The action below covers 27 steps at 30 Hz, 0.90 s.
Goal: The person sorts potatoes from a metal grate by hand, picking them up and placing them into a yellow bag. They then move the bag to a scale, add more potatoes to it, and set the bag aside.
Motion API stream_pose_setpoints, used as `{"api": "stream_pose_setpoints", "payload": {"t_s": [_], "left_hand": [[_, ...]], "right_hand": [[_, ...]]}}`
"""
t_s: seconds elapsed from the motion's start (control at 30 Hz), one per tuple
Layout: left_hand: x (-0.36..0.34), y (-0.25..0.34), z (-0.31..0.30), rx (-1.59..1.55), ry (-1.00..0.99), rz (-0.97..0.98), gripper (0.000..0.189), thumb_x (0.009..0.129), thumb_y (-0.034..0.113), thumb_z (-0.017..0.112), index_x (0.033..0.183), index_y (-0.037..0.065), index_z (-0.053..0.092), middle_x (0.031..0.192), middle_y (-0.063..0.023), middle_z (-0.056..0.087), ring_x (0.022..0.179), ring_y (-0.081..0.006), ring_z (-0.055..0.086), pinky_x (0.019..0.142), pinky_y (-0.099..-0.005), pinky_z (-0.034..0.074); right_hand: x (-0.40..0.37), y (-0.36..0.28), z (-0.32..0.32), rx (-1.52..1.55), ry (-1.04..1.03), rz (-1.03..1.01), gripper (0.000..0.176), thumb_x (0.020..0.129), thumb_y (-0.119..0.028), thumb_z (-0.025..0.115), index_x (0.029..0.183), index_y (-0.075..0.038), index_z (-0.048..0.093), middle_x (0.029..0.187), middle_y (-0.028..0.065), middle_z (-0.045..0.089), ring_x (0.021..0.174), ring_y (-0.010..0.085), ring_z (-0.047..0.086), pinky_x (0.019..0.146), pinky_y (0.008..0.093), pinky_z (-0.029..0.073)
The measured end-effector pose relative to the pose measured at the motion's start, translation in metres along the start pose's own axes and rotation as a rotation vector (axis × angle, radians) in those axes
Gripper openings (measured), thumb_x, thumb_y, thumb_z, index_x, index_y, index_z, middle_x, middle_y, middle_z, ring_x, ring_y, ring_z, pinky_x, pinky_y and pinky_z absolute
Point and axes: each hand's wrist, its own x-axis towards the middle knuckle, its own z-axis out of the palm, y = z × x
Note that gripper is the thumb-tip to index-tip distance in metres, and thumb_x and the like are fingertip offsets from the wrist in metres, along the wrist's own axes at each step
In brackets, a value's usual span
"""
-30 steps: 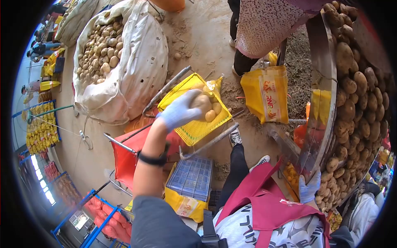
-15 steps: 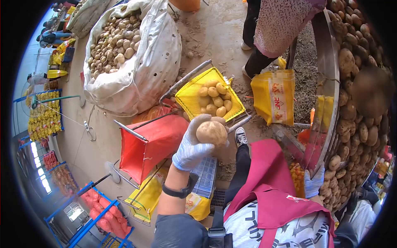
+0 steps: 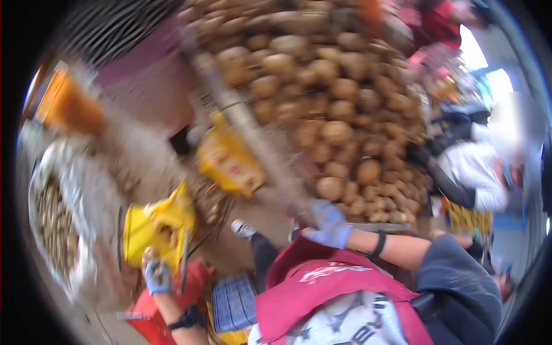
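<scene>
My left hand (image 3: pixel 157 278), in a pale blue glove, is at the lower left beside the yellow mesh bag (image 3: pixel 135 233). Its fingers are closed round a potato (image 3: pixel 150 253), though motion smears the details. The bag hangs with its mouth spread, and a few potatoes show dimly inside it. My right hand (image 3: pixel 330 225), gloved as well, lies at the near rim of the potato-covered table (image 3: pixel 253 129). Its fingers look stretched out and apart, with nothing visible in them. A large heap of potatoes (image 3: pixel 339 132) lies just beyond this hand.
A white sack of potatoes (image 3: pixel 86 195) stands at the left. Below the yellow bag is a red bag (image 3: pixel 192 279), with a blue crate (image 3: pixel 234 302) beside it. Another yellow bag (image 3: pixel 230 161) hangs by the table. A co-worker in white sleeves (image 3: pixel 474 164) is at the right.
The camera has swung toward the table, so the heap now fills the upper middle. My left hand has gone from in front of me to beside the yellow bag. My right hand stays at the rim.
</scene>
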Motion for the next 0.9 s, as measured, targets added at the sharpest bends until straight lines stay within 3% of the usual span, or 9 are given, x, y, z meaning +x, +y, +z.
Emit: {"api": "stream_pose_setpoints", "payload": {"t_s": [0.1,0.17,0.3,0.4,0.5,0.57,0.67,0.8,0.9], "left_hand": [[0.009,-0.05,0.087,0.358,0.944,0.402,0.059,0.079,0.003,0.054,0.134,0.016,0.038,0.099,-0.0071,0.054,0.08,-0.0156,0.053,0.075,-0.032,0.047],[0.015,-0.074,0.133,0.482,0.791,0.402,0.069,0.08,0.002,0.055,0.141,0.018,0.028,0.11,-0.0097,0.052,0.082,-0.0171,0.054,0.071,-0.0295,0.048],[0.039,-0.164,0.288,1.325,0.17,0.341,0.039,0.083,0.002,0.058,0.121,-0.001,0.052,0.102,-0.0084,0.061,0.084,-0.0134,0.059,0.075,-0.0265,0.049],[0.093,-0.243,0.413,1.901,-0.337,0.709,0.039,0.08,0.015,0.064,0.116,0.003,0.055,0.107,-0.018,0.059,0.1,-0.0326,0.058,0.087,-0.0389,0.047],[0.158,-0.314,0.467,2.324,-0.289,0.779,0.049,0.079,0.033,0.066,0.118,0.008,0.054,0.116,-0.0183,0.054,0.105,-0.0352,0.054,0.087,-0.0438,0.046],[0.188,-0.345,0.476,2.559,-0.154,0.67,0.049,0.079,0.038,0.065,0.118,0.009,0.054,0.111,-0.0177,0.058,0.104,-0.0361,0.054,0.088,-0.0439,0.046],[0.212,-0.358,0.467,2.531,-0.028,0.683,0.047,0.082,0.039,0.061,0.116,0.007,0.055,0.102,-0.0139,0.062,0.096,-0.0317,0.059,0.083,-0.0404,0.049],[0.176,-0.344,0.461,0.729,-0.06,-0.003,0.043,0.084,0.037,0.05,0.112,0.005,0.058,0.091,-0.0131,0.063,0.077,-0.025,0.064,0.068,-0.0351,0.054],[0.099,-0.367,0.458,0.505,-0.118,-0.183,0.045,0.082,0.039,0.048,0.108,0.003,0.057,0.089,-0.0151,0.064,0.076,-0.027,0.065,0.063,-0.0391,0.056]], "right_hand": [[-0.017,0.044,-0.032,0.093,0.079,-0.271,0.033,0.072,-0.025,0.064,0.098,-0.005,0.061,0.099,0.0167,0.058,0.092,0.0351,0.058,0.071,0.0451,0.049],[0.003,0.062,-0.097,-0.07,0.165,-0.535,0.029,0.074,-0.022,0.065,0.098,-0.006,0.061,0.106,0.0164,0.058,0.089,0.0344,0.059,0.071,0.0434,0.05],[0.021,0.154,-0.128,-0.072,0.334,0.037,0.043,0.074,-0.022,0.069,0.113,-0.01,0.058,0.119,0.0186,0.052,0.109,0.0382,0.051,0.091,0.0457,0.044],[-0.019,0.189,-0.108,0.007,0.234,0.022,0.046,0.072,-0.02,0.069,0.115,-0.011,0.058,0.121,0.0206,0.051,0.108,0.0394,0.051,0.092,0.0453,0.044],[-0.058,0.208,-0.116,-0.081,0.497,0.036,0.055,0.064,-0.02,0.072,0.116,-0.006,0.057,0.124,0.0208,0.049,0.11,0.0369,0.051,0.093,0.045,0.043],[-0.052,0.218,-0.112,-0.035,0.037,-0.168,0.058,0.062,-0.02,0.074,0.116,-0.006,0.056,0.126,0.0195,0.048,0.114,0.0368,0.049,0.093,0.0423,0.044],[-0.041,0.197,-0.11,-0.181,-0.141,-0.172,0.066,0.06,-0.025,0.077,0.12,-0.011,0.054,0.127,0.0179,0.046,0.114,0.035,0.048,0.091,0.0413,0.045],[-0.045,0.222,-0.115,0.434,-0.058,-0.086,0.067,0.065,-0.022,0.075,0.127,-0.013,0.049,0.124,0.0157,0.048,0.113,0.0323,0.051,0.088,0.0408,0.049],[-0.067,0.22,-0.143,2.035,-0.351,0.284,0.064,0.08,-0.034,0.061,0.136,-0.013,0.038,0.13,0.0123,0.046,0.117,0.027,0.05,0.09,0.0418,0.048]]}}
